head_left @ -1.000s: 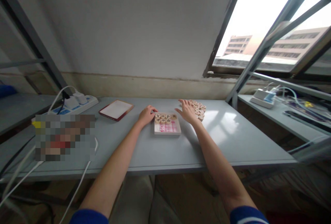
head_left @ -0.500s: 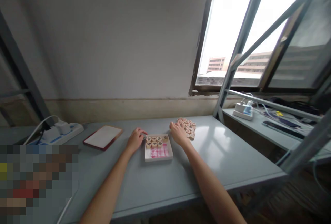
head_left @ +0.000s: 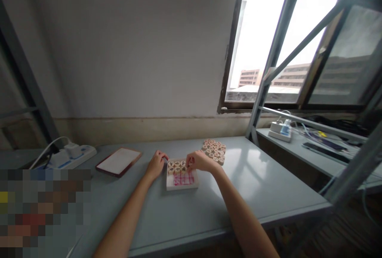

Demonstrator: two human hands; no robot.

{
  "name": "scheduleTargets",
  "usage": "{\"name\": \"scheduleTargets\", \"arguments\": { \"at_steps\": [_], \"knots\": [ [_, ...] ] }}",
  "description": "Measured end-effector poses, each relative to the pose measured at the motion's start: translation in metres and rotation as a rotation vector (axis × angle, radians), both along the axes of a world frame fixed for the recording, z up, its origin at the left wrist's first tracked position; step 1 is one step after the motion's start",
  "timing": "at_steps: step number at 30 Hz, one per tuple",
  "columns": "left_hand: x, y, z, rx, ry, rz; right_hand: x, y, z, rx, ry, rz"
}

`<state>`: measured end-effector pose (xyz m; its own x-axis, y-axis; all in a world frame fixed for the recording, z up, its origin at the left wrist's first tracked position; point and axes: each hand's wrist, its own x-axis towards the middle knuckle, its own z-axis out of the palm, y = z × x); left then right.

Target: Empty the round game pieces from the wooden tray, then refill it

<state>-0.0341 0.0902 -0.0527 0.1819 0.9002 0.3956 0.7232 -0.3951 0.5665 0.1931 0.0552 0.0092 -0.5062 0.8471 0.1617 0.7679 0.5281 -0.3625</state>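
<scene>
A shallow white box sits on the desk with several round wooden Chinese chess pieces lined up in its far part. Its bare floor shows a pink grid pattern. My right hand is over the box's right side, fingers pinched and pointing down on a chess piece that they mostly hide. Beside the box's far left corner rests my left hand, fingers loosely apart, the index finger at the rim. A cluster of more chess pieces with red and dark markings lies behind my right hand.
On the left of the grey desk lies a box lid with a dark red edge. Farther left is a power strip with plugs. A metal bed frame rises at the right, before another desk holding a phone and cables.
My right hand has moved left and nearer, from the chess-piece cluster to the right part of the box. My left hand has stayed by the box's corner. The view has shifted slightly.
</scene>
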Motion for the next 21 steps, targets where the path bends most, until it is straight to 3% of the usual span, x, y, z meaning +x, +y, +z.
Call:
{"name": "scheduleTargets", "arguments": {
  "at_steps": [10,21],
  "knots": [
    [0.001,-0.009,0.011,0.012,0.105,0.073,0.006,-0.001,0.004,-0.017,-0.11,0.029],
    [0.005,-0.016,0.019,-0.014,0.136,-0.015,0.012,0.005,-0.002,0.001,-0.108,0.001]
  ]
}}
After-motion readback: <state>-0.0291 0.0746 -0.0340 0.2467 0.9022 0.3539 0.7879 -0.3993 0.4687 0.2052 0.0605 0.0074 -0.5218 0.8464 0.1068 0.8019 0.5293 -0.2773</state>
